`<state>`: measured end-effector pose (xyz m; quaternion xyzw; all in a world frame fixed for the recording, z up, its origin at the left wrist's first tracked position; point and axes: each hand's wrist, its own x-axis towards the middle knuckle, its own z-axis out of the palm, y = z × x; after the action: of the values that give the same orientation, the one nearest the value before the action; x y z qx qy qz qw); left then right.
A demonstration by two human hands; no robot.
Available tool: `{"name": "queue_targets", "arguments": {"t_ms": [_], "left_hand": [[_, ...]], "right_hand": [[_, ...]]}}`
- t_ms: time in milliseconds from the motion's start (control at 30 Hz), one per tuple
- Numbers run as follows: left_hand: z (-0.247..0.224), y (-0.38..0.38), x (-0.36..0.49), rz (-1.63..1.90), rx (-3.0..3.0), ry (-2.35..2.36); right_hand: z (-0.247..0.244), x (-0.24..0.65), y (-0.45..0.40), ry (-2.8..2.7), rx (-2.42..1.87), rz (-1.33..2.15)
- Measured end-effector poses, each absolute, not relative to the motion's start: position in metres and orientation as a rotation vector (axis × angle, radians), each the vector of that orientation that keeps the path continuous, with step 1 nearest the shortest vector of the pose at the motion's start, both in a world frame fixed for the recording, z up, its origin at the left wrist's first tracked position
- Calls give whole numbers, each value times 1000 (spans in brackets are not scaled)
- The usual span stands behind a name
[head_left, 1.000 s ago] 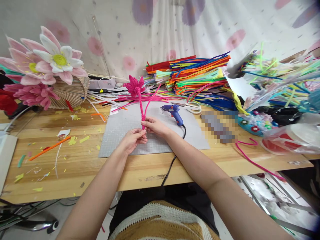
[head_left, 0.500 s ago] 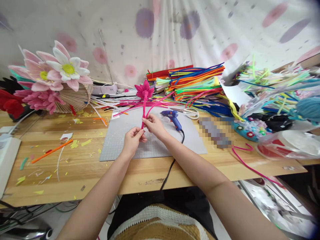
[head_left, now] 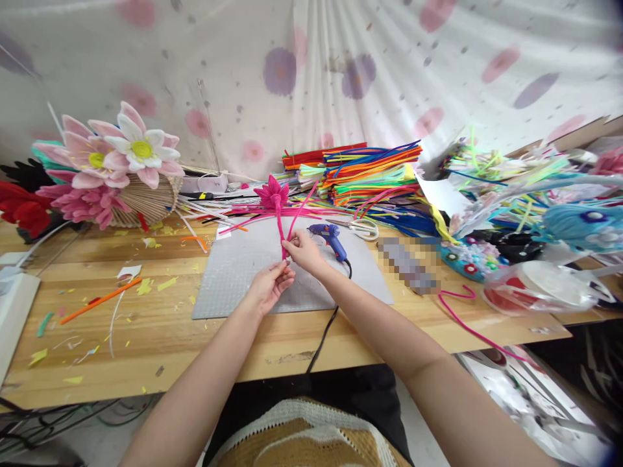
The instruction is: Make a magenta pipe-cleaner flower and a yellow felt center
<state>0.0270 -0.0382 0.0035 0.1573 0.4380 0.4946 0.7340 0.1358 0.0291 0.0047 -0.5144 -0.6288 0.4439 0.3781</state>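
A magenta pipe-cleaner flower (head_left: 272, 193) stands nearly upright above the grey cutting mat, its fuzzy stem (head_left: 279, 228) running down into my fingers. My left hand (head_left: 271, 284) pinches the stem's lower end, palm turned up. Just above it, my right hand (head_left: 302, 250) grips the stem together with a loose magenta pipe cleaner (head_left: 302, 209) that slants up to the right. The fingers hide the spot where stem and pipe cleaner meet. To the right of my right hand lies a blue glue gun (head_left: 329, 240) with a black cord.
The cutting mat (head_left: 233, 292) lies on a wooden table (head_left: 165, 350). Bundles of coloured pipe cleaners (head_left: 372, 165) are piled behind it, scissors (head_left: 363, 227) at its far right. Finished pink and white flowers (head_left: 141, 146) stand left. Yellow scraps and an orange strip (head_left: 100, 300) litter the left side.
The flower has tipped so its head faces away less and sits a little lower in view. My left hand's fingers have shifted at the stem's end. The whole view has moved slightly.
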Motion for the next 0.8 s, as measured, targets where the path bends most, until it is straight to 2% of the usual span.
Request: {"name": "queue_targets", "arguments": {"t_ms": [100, 267, 533, 800], "left_hand": [[5, -38, 32, 1150, 305, 963], [21, -35, 34, 1202, 103, 844], [46, -36, 31, 1244, 74, 579], [54, -43, 27, 1205, 77, 555]], "right_hand": [[18, 141, 24, -1704, -1294, 908], [33, 151, 17, -1688, -1250, 870], [20, 141, -5, -1098, -1220, 1420], [8, 116, -20, -909, -1152, 1440]]}}
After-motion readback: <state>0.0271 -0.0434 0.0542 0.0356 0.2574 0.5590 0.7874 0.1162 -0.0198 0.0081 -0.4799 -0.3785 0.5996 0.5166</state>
